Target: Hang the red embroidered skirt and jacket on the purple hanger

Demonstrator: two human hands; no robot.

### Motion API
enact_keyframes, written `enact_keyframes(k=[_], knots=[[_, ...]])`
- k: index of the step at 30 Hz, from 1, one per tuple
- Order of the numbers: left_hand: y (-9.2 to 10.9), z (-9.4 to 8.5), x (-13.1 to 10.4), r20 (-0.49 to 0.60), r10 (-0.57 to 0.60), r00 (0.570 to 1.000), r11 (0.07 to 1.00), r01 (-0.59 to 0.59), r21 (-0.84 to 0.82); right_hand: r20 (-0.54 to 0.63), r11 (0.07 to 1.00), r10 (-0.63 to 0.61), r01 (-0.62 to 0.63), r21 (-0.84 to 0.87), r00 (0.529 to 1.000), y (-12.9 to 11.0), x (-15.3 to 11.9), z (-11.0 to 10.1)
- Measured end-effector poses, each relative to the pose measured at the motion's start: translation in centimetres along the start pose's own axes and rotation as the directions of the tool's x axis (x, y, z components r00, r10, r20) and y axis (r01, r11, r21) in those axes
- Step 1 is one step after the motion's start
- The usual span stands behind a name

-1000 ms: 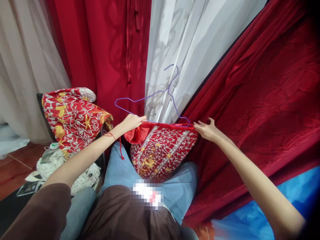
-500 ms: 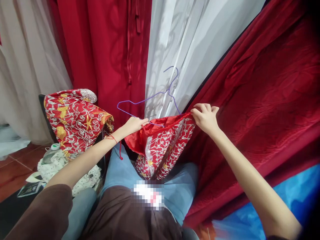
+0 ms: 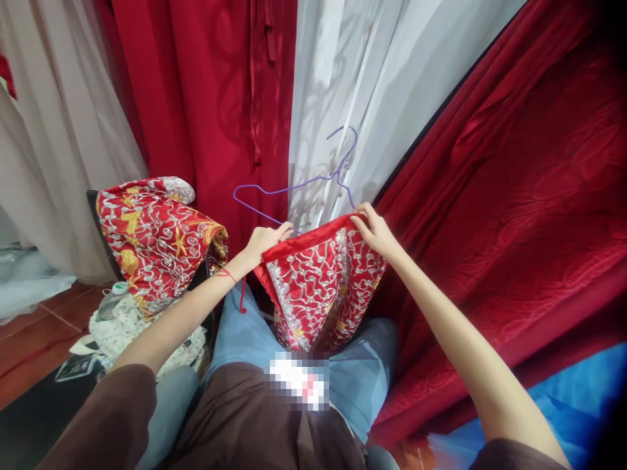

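Note:
A red garment (image 3: 313, 274) with silver and gold embroidery hangs between my hands above my lap, a plain red band along its top edge. My left hand (image 3: 267, 243) is closed on the left end of that band, and a red cord dangles below it. At the right end, my right hand (image 3: 373, 228) pinches the band between thumb and fingers. A purple wire hanger (image 3: 304, 185) rises behind the garment, hook upward; its lower bar is partly hidden by cloth and fingers. Whether my fingers also grip the hanger, I cannot tell.
A second red embroidered garment (image 3: 157, 241) drapes over a dark chair at the left. Below it lie a white patterned cloth (image 3: 127, 333) and a bottle (image 3: 113, 297). Red curtains (image 3: 215, 98) and white panels stand ahead; red fabric (image 3: 514, 196) and blue tulle (image 3: 563, 405) are at the right.
My right hand has moved inward, toward the left hand. The garment's top has turned so its red inside is mostly covered and the outer band faces me. The hanger has shifted slightly right.

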State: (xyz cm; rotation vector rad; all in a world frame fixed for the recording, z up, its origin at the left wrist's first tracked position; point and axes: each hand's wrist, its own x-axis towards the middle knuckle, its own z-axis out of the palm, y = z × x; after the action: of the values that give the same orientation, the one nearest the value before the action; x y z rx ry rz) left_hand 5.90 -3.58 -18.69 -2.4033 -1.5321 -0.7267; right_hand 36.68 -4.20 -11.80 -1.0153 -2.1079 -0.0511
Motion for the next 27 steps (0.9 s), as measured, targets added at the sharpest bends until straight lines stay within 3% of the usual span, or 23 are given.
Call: enact_keyframes(k=[4, 8, 11, 13, 14, 16, 18, 20, 22, 24, 25, 27], knots=[[-1.7, 0.8, -2.8, -0.224, -0.041, 0.974, 0.993, 0.016, -0.114, -0.013, 0.998, 0.052, -0.052, 0.041, 0.999, 0.2, -0.3, 0.4], [-3.1, 1.6, -6.8, -0.360, 0.015, 0.933, 1.000, -0.023, -0.017, 0.030, 1.000, 0.004, -0.004, 0.018, 1.000, 0.1, 0.2, 0.8], [-3.6, 1.1, -9.2, -0.224, 0.258, 0.940, 0.962, -0.272, -0.032, 0.036, 1.000, 0.022, -0.023, 0.004, 0.999, 0.0, 0.3, 1.2], [-3.7, 0.4, -10.1, -0.075, 0.439, 0.895, 0.886, -0.445, -0.131, 0.040, 0.999, 0.032, -0.032, 0.008, 0.999, -0.1, 0.3, 1.4], [-3.7, 0.2, -10.3, -0.041, 0.472, 0.881, 0.864, -0.471, -0.176, 0.040, 0.999, 0.034, -0.034, 0.010, 0.999, 0.0, 0.3, 1.5], [-4.0, 0.2, -10.0, -0.092, 0.369, 0.925, 0.897, -0.380, -0.226, 0.038, 0.999, 0.038, -0.039, 0.008, 0.999, 0.0, 0.3, 1.6], [-4.5, 1.2, -8.9, -0.220, 0.077, 0.972, 0.955, -0.136, -0.265, 0.027, 0.999, 0.049, -0.049, 0.002, 0.998, 0.2, 0.2, 1.6], [-5.3, 3.0, -7.4, -0.220, -0.246, 0.944, 0.935, 0.172, -0.310, 0.017, 0.998, 0.059, -0.059, -0.011, 0.998, 0.3, 0.2, 1.5], [-6.1, 5.1, -5.8, 0.007, -0.452, 0.892, 0.846, 0.431, -0.315, 0.007, 0.998, 0.061, -0.060, -0.034, 0.998, 0.4, 0.2, 1.5], [-6.6, 6.7, -4.5, 0.285, -0.491, 0.823, 0.776, 0.562, -0.286, 0.005, 0.997, 0.054, -0.054, -0.061, 0.999, 0.5, 0.1, 1.4], [-6.6, 7.2, -4.0, 0.370, -0.478, 0.797, 0.759, 0.587, -0.282, 0.005, 0.996, 0.051, -0.051, -0.071, 0.999, 0.5, 0.1, 1.3], [-6.4, 7.4, -3.3, 0.396, -0.466, 0.791, 0.757, 0.588, -0.284, 0.007, 0.995, 0.052, -0.051, -0.082, 0.999, 0.6, 0.1, 1.3]])
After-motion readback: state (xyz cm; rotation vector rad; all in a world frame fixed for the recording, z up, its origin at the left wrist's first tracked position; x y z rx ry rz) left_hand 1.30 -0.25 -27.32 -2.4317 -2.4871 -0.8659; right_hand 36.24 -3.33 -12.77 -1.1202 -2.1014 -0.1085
